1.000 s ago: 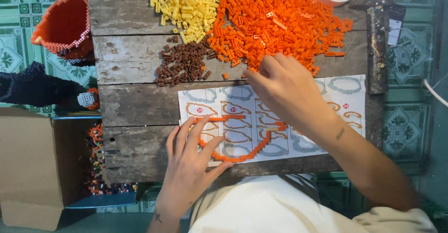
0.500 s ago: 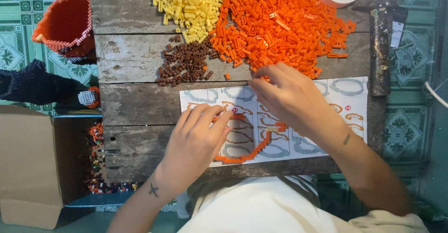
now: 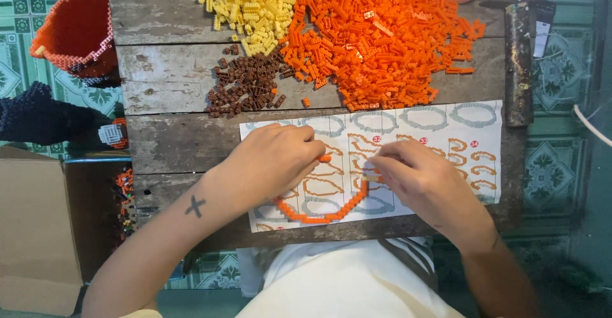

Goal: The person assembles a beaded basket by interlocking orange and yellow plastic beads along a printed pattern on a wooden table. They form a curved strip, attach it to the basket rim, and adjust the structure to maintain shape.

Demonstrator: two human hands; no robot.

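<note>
Resting on a printed pattern sheet (image 3: 446, 133), the left hand (image 3: 271, 162) and right hand (image 3: 417, 181) pinch opposite ends of a curved orange brick chain (image 3: 325, 213). Loose orange bricks (image 3: 382, 37), yellow bricks (image 3: 252, 6) and brown bricks (image 3: 245, 85) lie heaped just beyond the sheet.

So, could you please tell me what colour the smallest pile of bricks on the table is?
Dark brown; the head view shows it beside the yellow pile.

Single head-worn view, looking almost straight down from above the person's lap onto the wooden tabletop (image 3: 166, 139). Close range: both forearms enter from the bottom edge, the tabletop fills most of the frame, tiled floor (image 3: 561, 165) shows at both sides. No second view.
</note>
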